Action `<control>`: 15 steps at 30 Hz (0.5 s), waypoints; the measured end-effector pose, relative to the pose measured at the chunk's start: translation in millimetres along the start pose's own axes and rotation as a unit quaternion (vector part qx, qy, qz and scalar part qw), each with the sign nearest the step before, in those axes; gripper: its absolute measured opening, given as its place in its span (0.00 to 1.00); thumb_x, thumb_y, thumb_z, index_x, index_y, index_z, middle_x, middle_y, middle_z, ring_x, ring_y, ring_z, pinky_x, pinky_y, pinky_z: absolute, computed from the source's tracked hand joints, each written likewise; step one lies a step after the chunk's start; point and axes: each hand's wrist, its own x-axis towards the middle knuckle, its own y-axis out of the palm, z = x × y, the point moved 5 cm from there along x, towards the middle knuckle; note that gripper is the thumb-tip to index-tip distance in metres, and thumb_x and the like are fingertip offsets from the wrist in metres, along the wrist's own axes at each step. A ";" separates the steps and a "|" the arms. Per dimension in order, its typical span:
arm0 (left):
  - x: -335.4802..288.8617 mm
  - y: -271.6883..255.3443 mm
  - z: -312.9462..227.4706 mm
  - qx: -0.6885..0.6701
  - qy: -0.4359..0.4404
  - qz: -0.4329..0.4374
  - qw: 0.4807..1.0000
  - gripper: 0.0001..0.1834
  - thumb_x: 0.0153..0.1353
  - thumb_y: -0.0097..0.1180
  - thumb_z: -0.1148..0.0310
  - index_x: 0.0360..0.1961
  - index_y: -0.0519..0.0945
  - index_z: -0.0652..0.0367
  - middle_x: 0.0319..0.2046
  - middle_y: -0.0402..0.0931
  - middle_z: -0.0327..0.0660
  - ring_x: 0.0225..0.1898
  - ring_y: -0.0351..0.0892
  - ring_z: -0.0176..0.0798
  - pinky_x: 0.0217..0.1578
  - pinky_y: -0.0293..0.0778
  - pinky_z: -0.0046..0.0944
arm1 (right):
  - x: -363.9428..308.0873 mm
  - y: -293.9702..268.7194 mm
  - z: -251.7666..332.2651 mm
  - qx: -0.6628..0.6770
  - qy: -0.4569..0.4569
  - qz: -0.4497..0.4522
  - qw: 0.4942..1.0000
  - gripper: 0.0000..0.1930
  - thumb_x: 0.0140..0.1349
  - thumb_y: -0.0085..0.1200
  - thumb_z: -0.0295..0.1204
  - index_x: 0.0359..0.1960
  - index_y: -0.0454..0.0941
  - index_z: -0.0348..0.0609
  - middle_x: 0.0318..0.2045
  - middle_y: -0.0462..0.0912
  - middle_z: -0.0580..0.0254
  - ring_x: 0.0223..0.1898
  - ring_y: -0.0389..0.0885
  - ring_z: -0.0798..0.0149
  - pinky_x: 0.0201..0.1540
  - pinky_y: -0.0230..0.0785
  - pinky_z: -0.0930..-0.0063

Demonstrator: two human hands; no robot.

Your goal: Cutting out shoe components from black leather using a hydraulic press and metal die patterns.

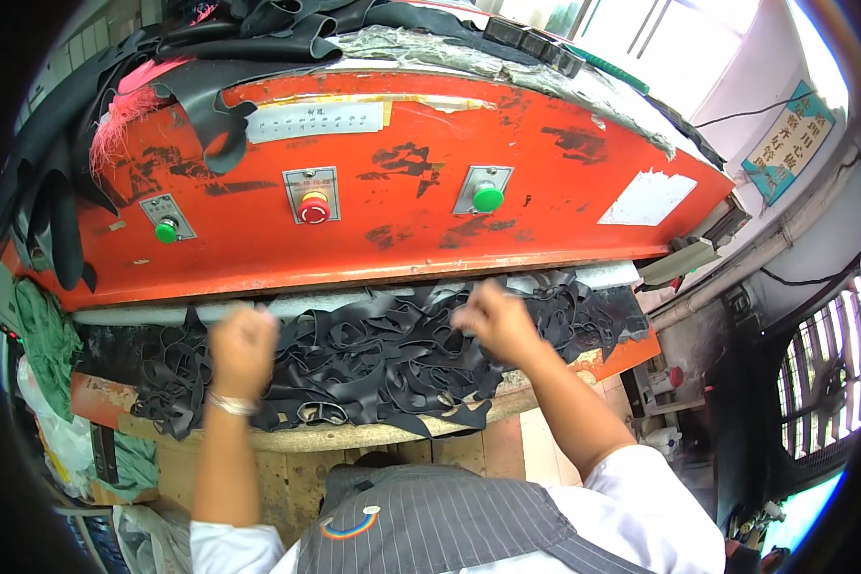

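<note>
A tangled heap of black leather-like scraps (373, 359), cut into thin strips and loops, covers the bed of a red machine. My left hand (244, 349), wearing a pale bracelet, is over the heap's left part. Its fingers are curled closed and somewhat blurred. Over the right part, close to the machine's front, is my right hand (496, 320), with its fingers bent inward. Whatever either hand may hold is hidden.
The red machine panel (402, 239) rises behind the scraps. It carries a red button (313, 208), a left green button (166, 231) and a right green button (488, 198). Black sheets (62, 210) hang at left, near green cloth (48, 335).
</note>
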 end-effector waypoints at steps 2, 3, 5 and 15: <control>-55.0 41.1 -40.4 -0.054 0.065 0.122 0.989 0.11 0.53 0.63 0.69 0.18 0.76 0.60 0.18 0.72 0.44 0.21 0.71 0.46 0.25 0.69 0.42 | -50.4 19.4 -2.2 -0.115 -0.061 0.121 0.984 0.22 0.50 0.68 0.47 0.32 0.76 0.41 0.25 0.78 0.52 0.31 0.80 0.49 0.36 0.72 0.61; -77.7 60.7 -49.9 -0.053 0.064 0.172 0.982 0.09 0.53 0.63 0.67 0.21 0.79 0.60 0.20 0.74 0.44 0.24 0.73 0.47 0.28 0.71 0.43 | -67.0 23.7 -3.8 -0.127 -0.059 0.160 0.977 0.24 0.48 0.68 0.49 0.34 0.77 0.41 0.29 0.79 0.52 0.35 0.79 0.49 0.40 0.72 0.60; -124.2 82.5 -63.7 -0.028 0.064 0.225 0.972 0.10 0.52 0.64 0.63 0.27 0.82 0.60 0.26 0.77 0.44 0.31 0.76 0.48 0.34 0.73 0.44 | -103.0 28.5 2.4 -0.165 -0.056 0.231 0.957 0.29 0.46 0.67 0.53 0.40 0.77 0.42 0.36 0.78 0.52 0.42 0.77 0.48 0.45 0.71 0.58; -156.8 129.3 -60.9 0.075 0.068 0.132 0.986 0.13 0.47 0.64 0.63 0.29 0.81 0.60 0.28 0.73 0.45 0.35 0.72 0.51 0.36 0.69 0.46 | -133.9 53.1 -31.4 -0.270 -0.117 0.091 0.951 0.16 0.38 0.62 0.26 0.33 0.75 0.42 0.33 0.72 0.59 0.40 0.74 0.56 0.43 0.71 0.65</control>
